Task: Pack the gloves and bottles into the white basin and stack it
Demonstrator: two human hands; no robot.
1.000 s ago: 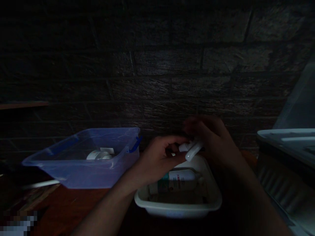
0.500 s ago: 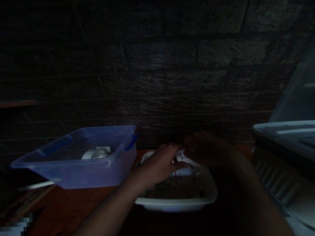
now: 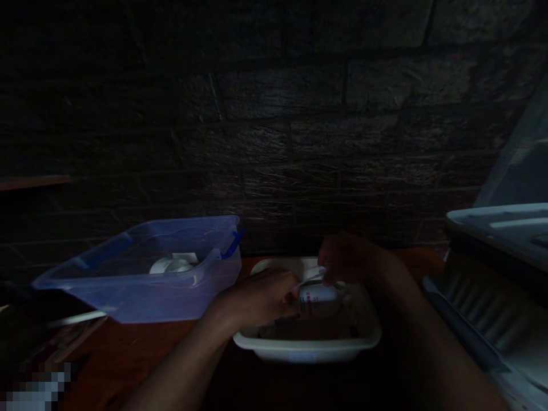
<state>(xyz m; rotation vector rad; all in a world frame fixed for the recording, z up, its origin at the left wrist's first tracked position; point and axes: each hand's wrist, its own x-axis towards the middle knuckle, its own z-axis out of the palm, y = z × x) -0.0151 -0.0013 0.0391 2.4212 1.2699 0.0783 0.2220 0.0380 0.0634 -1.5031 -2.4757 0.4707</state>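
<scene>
While both hands (image 3: 268, 294) apparently pinch it, a thin white strip (image 3: 315, 275) spans between them.

A translucent violet-blue bin (image 3: 171, 299) with blue clips (image 3: 232, 245) stands on the reddish-brown wooden tabletop (image 3: 132, 354), whitish items (image 3: 165, 265) inside it. Behind rises a dark brick-patterned wall (image 3: 278, 114); a narrow ledge (image 3: 34, 182) juts in at left, and a pale-rimmed, ribbed unit (image 3: 500, 218) stands at right.

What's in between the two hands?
In the head view, a thin white thing runs between the left hand and right hand; it's too dark to name. A bottle in the tub shows just below.
</scene>
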